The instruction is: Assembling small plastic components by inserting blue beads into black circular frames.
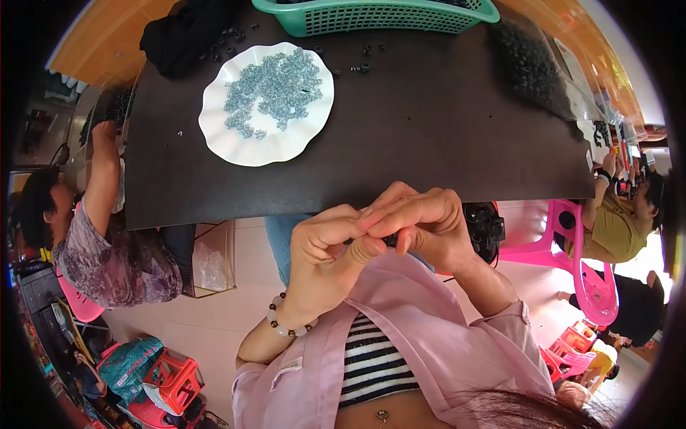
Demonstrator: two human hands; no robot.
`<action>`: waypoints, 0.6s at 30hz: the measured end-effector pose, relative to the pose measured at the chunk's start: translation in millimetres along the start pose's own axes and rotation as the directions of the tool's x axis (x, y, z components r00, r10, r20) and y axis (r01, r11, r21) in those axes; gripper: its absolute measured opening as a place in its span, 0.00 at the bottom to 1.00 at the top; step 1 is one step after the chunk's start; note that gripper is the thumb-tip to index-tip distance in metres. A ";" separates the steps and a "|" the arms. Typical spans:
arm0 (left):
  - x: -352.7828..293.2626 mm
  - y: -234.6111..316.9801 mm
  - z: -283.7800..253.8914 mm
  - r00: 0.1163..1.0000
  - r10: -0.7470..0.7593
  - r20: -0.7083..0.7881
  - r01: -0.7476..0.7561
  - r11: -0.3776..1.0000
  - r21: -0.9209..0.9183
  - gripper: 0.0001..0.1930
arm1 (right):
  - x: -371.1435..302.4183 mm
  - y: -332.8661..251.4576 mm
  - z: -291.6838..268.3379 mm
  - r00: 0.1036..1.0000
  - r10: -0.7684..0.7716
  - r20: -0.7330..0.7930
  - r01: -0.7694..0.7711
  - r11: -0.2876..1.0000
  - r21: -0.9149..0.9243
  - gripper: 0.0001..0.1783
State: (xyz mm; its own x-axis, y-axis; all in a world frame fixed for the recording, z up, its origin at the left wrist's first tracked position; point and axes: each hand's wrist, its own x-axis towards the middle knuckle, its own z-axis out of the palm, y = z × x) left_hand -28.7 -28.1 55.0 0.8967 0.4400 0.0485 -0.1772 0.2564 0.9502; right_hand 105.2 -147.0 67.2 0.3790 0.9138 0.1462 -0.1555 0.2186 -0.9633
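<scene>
Just past the near edge of the dark table, my two hands meet fingertip to fingertip. A small black part [390, 240] shows between them, mostly hidden by the fingers, so its exact kind is unclear. My left hand [323, 247], with a beaded bracelet on its wrist, is closed with thumb and fingers pinched at the part. My right hand [437, 227] is closed over the same part from the other side. Beyond the hands on the table is a white wavy-rimmed plate [268, 151], bearing a heap of small clear bluish pieces [275, 89].
A green basket [371, 23] with dark contents stands at the table's [443, 150] far edge. Loose black parts [366, 67] lie near it. Dark cloth [175, 43] is at far left, a bag of black pieces [529, 64] at far right. People sit left and right; pink chair [557, 247].
</scene>
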 end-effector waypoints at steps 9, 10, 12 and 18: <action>9.3 -14.3 9.0 0.996 -0.079 -0.046 0.064 0.959 -0.275 0.08 | 2.3 15.6 -21.7 0.989 0.132 0.068 -0.142 0.975 0.171 0.20; 10.6 -13.4 8.5 0.996 -0.058 -0.063 0.039 0.965 -0.259 0.09 | 4.4 20.0 -23.0 0.990 0.114 0.085 -0.128 0.974 0.185 0.21; 14.1 -13.2 1.7 0.995 -0.073 -0.069 0.056 0.973 -0.226 0.09 | 10.4 22.1 -20.3 0.990 0.095 0.101 -0.114 0.973 0.201 0.23; 17.6 -19.9 -9.5 0.993 -0.039 -0.109 0.017 0.980 -0.198 0.11 | 18.0 32.7 -16.7 1.000 -0.012 -0.004 0.013 0.982 0.190 0.26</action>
State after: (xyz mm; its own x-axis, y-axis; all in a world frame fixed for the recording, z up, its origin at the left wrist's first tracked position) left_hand -13.3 -17.3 34.0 0.8536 0.5205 -0.0223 -0.2387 0.4287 0.8713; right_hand 122.2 -129.1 34.6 0.3841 0.9098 0.1571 -0.3209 0.2911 -0.9013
